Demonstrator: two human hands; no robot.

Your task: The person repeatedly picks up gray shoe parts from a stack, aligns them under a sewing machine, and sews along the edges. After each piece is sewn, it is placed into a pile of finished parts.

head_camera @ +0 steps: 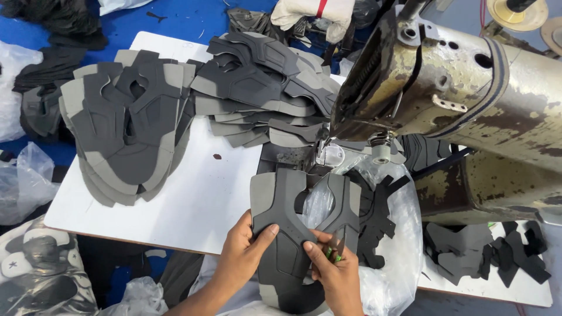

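White worktable (193, 199) sits on a blue surface (175, 20), with clear plastic bags (20, 175) bunched at the left edge. Worn, chipped sewing machine (462, 99) fills the right side; stacks of grey-black cut shoe pieces (129, 129) cover the table's far half. Light is even, no hard shadows.

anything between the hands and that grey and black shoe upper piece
No, nothing visible. The left hand and right hand both hold the shoe upper piece directly; the right hand also has a small green-handled tool against it.
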